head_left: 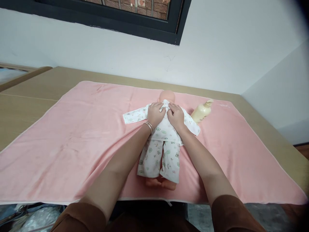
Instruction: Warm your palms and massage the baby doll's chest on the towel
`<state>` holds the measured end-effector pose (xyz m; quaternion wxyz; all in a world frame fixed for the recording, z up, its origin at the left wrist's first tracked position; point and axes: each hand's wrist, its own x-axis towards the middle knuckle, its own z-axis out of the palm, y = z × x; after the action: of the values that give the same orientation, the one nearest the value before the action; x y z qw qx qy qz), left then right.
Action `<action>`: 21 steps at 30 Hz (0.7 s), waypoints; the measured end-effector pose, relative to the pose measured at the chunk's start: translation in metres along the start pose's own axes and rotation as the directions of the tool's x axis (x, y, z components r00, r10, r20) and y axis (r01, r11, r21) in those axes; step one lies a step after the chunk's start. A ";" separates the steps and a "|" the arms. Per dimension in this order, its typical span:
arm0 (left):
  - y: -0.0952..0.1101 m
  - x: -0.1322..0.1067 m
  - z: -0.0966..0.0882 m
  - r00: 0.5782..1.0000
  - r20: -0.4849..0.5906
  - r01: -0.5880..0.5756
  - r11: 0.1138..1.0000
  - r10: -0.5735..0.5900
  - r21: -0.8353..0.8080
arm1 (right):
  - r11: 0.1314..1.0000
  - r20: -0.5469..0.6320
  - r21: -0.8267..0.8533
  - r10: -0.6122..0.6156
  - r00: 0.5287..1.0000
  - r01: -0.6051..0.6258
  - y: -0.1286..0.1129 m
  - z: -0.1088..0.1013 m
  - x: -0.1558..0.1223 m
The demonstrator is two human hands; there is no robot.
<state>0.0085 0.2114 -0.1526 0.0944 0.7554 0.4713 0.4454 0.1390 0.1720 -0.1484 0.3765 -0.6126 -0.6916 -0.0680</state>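
Observation:
A bald baby doll lies lengthwise on a pink blanket, its head away from me and its feet towards me. No face shows on it. It wears a white printed long-sleeved top and matching trousers, with bare feet below the hems. My left hand rests on the top near the doll's left-hand shoulder in view, thumb towards the middle. Opposite it, my right hand lies on the other side of the upper body. Both hands' fingers rest on the cloth by the collar, holding nothing visible.
The pink blanket covers much of a wooden table. A pale yellow pump bottle lies tilted beside the doll's right-hand sleeve. Behind stand a white wall and a dark-framed window. Clear plastic wrapping shows below the table's front left.

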 end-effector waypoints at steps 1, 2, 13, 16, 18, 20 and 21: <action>0.001 -0.001 0.000 1.000 -0.013 0.004 1.000 -0.004 0.004 | 1.000 -0.009 -0.003 0.018 1.000 -0.018 -0.002 -0.001 -0.002; 0.001 -0.001 0.000 1.000 -0.024 0.011 1.000 -0.010 0.010 | 0.999 -0.019 -0.012 0.052 0.998 -0.052 -0.005 -0.003 -0.003; -0.004 0.005 0.001 0.994 0.104 -0.029 0.999 0.026 0.030 | 0.995 0.134 -0.048 0.088 0.987 -0.082 -0.001 -0.002 0.006; -0.002 0.004 0.000 0.996 0.086 -0.036 0.999 0.035 0.010 | 0.999 0.103 -0.032 0.046 0.994 -0.043 0.002 0.001 0.005; 0.000 0.001 -0.001 0.998 0.049 -0.032 0.999 0.032 -0.003 | 0.999 0.044 -0.032 0.017 0.999 -0.016 0.001 0.001 0.002; 0.001 -0.001 -0.002 1.000 0.012 -0.019 1.000 0.019 -0.013 | 0.999 -0.006 -0.049 0.014 1.000 -0.015 -0.001 0.000 -0.002; 0.001 -0.003 -0.002 1.000 -0.002 -0.010 1.000 0.010 -0.016 | 0.998 -0.023 -0.061 0.028 0.999 -0.029 -0.003 -0.001 -0.004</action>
<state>0.0077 0.2082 -0.1525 0.0980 0.7566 0.4639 0.4503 0.1365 0.1680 -0.1491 0.3659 -0.6331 -0.6762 -0.0905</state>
